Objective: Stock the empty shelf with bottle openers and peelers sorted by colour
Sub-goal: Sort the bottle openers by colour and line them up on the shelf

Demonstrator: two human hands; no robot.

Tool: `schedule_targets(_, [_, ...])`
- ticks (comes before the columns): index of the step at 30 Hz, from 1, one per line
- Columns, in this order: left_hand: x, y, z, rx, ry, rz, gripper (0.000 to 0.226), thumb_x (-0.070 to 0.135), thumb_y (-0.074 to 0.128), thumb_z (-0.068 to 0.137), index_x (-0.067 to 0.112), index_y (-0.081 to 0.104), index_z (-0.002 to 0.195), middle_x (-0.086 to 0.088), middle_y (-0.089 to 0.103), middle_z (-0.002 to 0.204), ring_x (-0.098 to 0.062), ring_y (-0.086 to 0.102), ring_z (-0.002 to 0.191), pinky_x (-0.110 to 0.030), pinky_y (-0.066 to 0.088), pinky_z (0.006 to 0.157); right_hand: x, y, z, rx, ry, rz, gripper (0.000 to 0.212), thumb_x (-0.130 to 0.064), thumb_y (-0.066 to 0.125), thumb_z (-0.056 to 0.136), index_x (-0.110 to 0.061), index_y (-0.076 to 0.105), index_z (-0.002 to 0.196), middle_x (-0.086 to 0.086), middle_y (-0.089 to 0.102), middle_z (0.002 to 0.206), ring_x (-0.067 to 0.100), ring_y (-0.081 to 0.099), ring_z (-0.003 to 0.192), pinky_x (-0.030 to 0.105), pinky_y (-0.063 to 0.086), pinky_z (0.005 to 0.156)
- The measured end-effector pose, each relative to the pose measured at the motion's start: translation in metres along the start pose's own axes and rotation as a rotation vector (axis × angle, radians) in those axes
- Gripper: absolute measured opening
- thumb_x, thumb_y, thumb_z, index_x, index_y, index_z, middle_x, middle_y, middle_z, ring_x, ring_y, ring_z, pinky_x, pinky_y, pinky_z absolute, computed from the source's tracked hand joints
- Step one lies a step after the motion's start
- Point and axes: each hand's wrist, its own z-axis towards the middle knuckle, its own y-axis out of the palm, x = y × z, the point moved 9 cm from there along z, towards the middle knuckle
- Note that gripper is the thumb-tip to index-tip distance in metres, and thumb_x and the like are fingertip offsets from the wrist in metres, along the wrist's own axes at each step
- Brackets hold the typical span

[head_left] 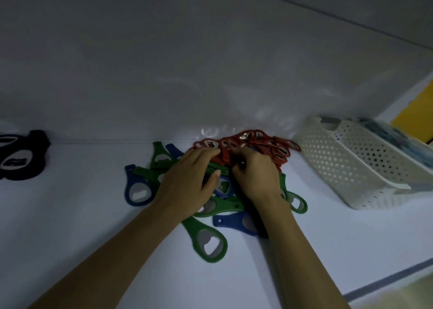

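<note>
A mixed pile of bottle openers lies on the white shelf [70, 226]. Several red openers [255, 142] are heaped at the back against the wall. Green openers [210, 240] and blue openers [137, 191] are scattered in front and to the left. My left hand [187, 180] lies over the pile, its fingertips on a red opener handle [225, 160]. My right hand [255, 175] has its fingers curled down into the red heap, pinching a red opener; the grip itself is partly hidden.
Black openers [21, 158] sit apart at the far left of the shelf. A white perforated basket [351, 168] lies tilted at the right. The shelf's front edge [386, 278] runs at lower right, and the back wall stands close behind the pile.
</note>
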Motion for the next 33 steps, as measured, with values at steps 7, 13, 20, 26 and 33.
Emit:
schedule_targets(7, [0.004,-0.006,0.000,0.024,-0.005,0.118,0.073,0.022,0.061,0.087,0.017,0.023,0.148,-0.002,0.018,0.157,-0.021,0.012,0.144,-0.036,0.015,0.112,-0.015,-0.015,-0.009,0.068,0.047,0.829,0.024,0.007,0.055,0.084,-0.009,0.065,0.099,0.002,0.070,0.076,0.015,0.067,0.068,0.021,0.056,0.066])
schedule_targets(13, [-0.018,-0.021,-0.001,0.167,-0.203,0.002,0.023,0.006,0.040,0.095,0.012,0.059,0.107,-0.005,0.059,0.089,-0.025,0.052,0.093,-0.033,0.042,0.079,-0.025,0.002,-0.008,-0.091,0.126,1.150,0.023,-0.004,0.048,0.094,-0.011,0.070,0.090,0.002,0.073,0.076,0.011,0.064,0.063,0.019,0.049,0.059])
schedule_targets(20, [-0.031,-0.033,-0.006,0.321,-0.278,-0.269,0.016,0.021,0.043,0.099,0.017,0.050,0.086,0.000,0.058,0.068,-0.013,0.058,0.060,-0.026,0.047,0.054,-0.008,0.001,0.000,0.040,-0.076,0.207,0.030,-0.022,0.060,0.090,-0.012,0.064,0.118,0.006,0.069,0.107,0.023,0.062,0.097,0.036,0.051,0.083])
schedule_targets(26, [-0.033,-0.037,-0.008,0.374,-0.271,-0.384,0.007,0.021,0.046,0.098,0.024,0.052,0.095,0.011,0.059,0.076,-0.007,0.059,0.069,-0.025,0.048,0.061,-0.016,0.004,0.002,0.092,-0.161,0.102,0.023,-0.015,0.057,0.091,-0.017,0.071,0.111,0.009,0.074,0.093,0.029,0.066,0.082,0.040,0.052,0.076])
schedule_targets(33, [-0.034,-0.047,-0.012,0.478,-0.283,-0.477,0.010,0.023,0.042,0.098,0.025,0.045,0.108,0.001,0.063,0.087,-0.016,0.062,0.073,-0.035,0.055,0.064,0.006,-0.020,0.000,0.340,0.058,0.619,0.021,-0.006,0.046,0.097,-0.013,0.065,0.099,-0.004,0.067,0.083,0.008,0.065,0.072,0.020,0.053,0.068])
